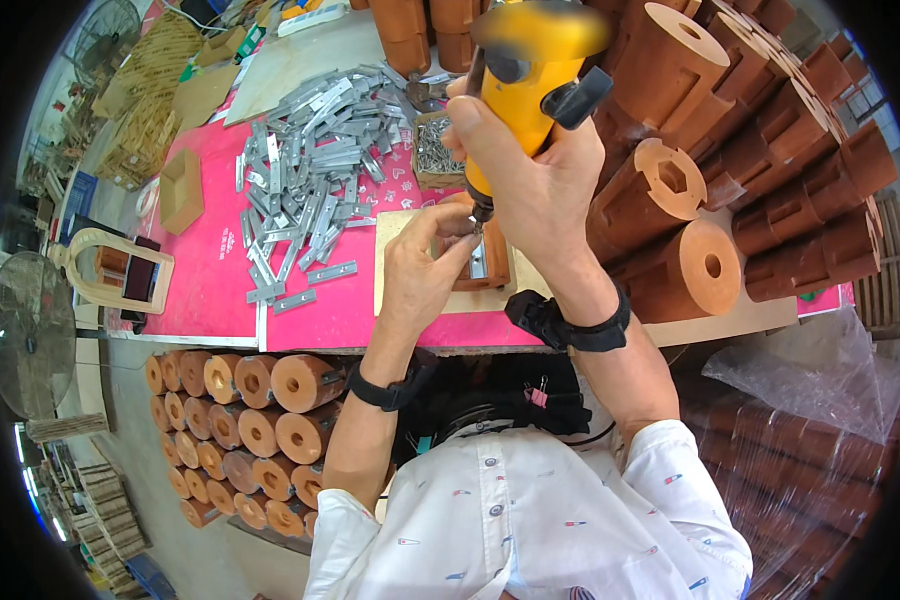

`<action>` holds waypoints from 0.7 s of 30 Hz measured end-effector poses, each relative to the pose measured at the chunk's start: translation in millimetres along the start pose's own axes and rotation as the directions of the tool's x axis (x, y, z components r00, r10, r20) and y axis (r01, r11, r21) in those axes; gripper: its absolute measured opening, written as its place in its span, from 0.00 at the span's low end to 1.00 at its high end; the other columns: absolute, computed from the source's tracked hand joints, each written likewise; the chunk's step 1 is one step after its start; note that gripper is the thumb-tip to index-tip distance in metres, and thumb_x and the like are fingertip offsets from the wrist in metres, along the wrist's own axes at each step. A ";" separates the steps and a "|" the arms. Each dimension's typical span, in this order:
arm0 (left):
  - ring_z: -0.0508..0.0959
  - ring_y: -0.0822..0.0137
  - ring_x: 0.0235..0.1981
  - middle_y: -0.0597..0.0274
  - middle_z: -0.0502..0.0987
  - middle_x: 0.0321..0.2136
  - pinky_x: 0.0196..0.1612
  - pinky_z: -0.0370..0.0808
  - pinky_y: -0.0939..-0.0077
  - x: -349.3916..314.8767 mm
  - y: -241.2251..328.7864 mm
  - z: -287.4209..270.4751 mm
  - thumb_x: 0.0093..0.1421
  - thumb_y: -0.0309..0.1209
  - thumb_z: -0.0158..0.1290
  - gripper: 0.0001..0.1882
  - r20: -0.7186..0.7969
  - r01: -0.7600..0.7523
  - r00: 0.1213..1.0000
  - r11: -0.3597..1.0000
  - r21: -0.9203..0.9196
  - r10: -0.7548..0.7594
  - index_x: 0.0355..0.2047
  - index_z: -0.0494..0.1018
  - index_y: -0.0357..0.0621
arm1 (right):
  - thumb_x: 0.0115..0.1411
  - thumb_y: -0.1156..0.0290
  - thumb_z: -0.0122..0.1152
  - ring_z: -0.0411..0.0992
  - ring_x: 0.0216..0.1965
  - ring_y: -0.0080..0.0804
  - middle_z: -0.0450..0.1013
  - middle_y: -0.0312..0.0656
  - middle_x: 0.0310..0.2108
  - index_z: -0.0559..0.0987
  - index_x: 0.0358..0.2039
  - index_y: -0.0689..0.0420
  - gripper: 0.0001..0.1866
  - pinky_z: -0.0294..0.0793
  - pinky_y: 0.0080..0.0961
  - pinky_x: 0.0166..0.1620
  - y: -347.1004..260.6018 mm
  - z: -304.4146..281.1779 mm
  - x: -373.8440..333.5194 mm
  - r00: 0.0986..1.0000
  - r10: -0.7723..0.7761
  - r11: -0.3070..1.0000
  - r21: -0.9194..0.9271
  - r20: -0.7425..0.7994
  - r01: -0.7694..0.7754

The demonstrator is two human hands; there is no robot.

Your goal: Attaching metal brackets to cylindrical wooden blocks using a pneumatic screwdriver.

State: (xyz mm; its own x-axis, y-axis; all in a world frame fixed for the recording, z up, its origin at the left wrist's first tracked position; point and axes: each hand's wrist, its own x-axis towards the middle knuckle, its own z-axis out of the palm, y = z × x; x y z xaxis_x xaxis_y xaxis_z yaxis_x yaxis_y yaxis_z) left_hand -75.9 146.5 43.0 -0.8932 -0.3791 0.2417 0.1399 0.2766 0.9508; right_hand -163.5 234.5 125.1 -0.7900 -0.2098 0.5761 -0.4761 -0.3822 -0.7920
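Observation:
My right hand [550, 185] is wrapped round a yellow power screwdriver [518, 110], its bit pointing down. Just below the bit, the fingertips of my left hand [417, 262] pinch what looks like a small silver screw [477, 228]. Under them a reddish-brown wooden piece [497, 266] lies on a pale board [395, 285], with a silver metal strip [478, 264] set in it. My left fingers partly cover the wooden piece. An open box of small screws [435, 150] stands just beyond my hands.
A heap of silver metal strips [315, 150] covers the pink tabletop [205, 290] at left, near an empty cardboard box [180, 190]. Brown wooden cylinders [700, 265] crowd the right. More cylinders [305, 385] are stacked below the table, left; plastic-wrapped ones [790, 450] stand lower right.

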 end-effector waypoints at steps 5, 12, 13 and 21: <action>0.80 0.73 0.38 0.61 0.81 0.35 0.42 0.76 0.77 -1.0 -10.2 -1.7 0.55 0.19 0.58 0.15 0.011 0.157 0.988 0.984 -0.086 -0.157 0.43 0.76 0.38 | 0.53 0.70 0.70 0.73 0.26 0.19 0.75 0.36 0.26 0.72 0.38 0.62 0.17 0.74 0.19 0.31 4.0 0.6 0.1 0.999 -0.037 0.999 -0.032 -0.010 0.037; 0.81 0.67 0.36 0.58 0.81 0.33 0.41 0.75 0.74 11.0 -5.8 -4.0 0.53 0.21 0.60 0.13 -0.020 -0.071 0.997 0.981 0.180 0.076 0.40 0.78 0.38 | 0.51 0.69 0.71 0.74 0.25 0.22 0.75 0.40 0.25 0.72 0.36 0.62 0.18 0.74 0.22 0.30 12.1 2.4 6.5 0.993 -0.115 0.991 -0.064 -0.010 0.114; 0.81 0.65 0.35 0.57 0.81 0.32 0.40 0.75 0.73 14.7 -8.3 -3.3 0.52 0.22 0.61 0.13 -0.015 -0.105 0.994 0.973 0.208 0.111 0.39 0.78 0.39 | 0.51 0.69 0.71 0.74 0.25 0.22 0.75 0.40 0.25 0.72 0.36 0.62 0.18 0.74 0.22 0.30 18.5 2.7 8.1 0.993 -0.112 0.991 -0.070 -0.022 0.110; 0.80 0.61 0.34 0.58 0.81 0.31 0.40 0.74 0.69 19.5 -24.0 -3.3 0.50 0.23 0.62 0.12 -0.013 -0.194 0.978 0.938 0.288 0.206 0.37 0.79 0.42 | 0.49 0.66 0.72 0.75 0.25 0.35 0.74 0.43 0.26 0.71 0.38 0.62 0.22 0.75 0.26 0.30 34.9 0.5 6.0 0.984 -0.177 0.968 -0.178 0.005 0.175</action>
State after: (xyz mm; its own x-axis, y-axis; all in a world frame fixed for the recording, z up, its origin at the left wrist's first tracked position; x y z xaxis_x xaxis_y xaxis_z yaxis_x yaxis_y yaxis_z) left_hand -95.3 129.5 25.5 -0.8397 -0.3252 0.4349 0.1815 0.5868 0.7891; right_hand -184.7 219.4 101.0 -0.6911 -0.1430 0.7085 -0.6683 -0.2469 -0.7017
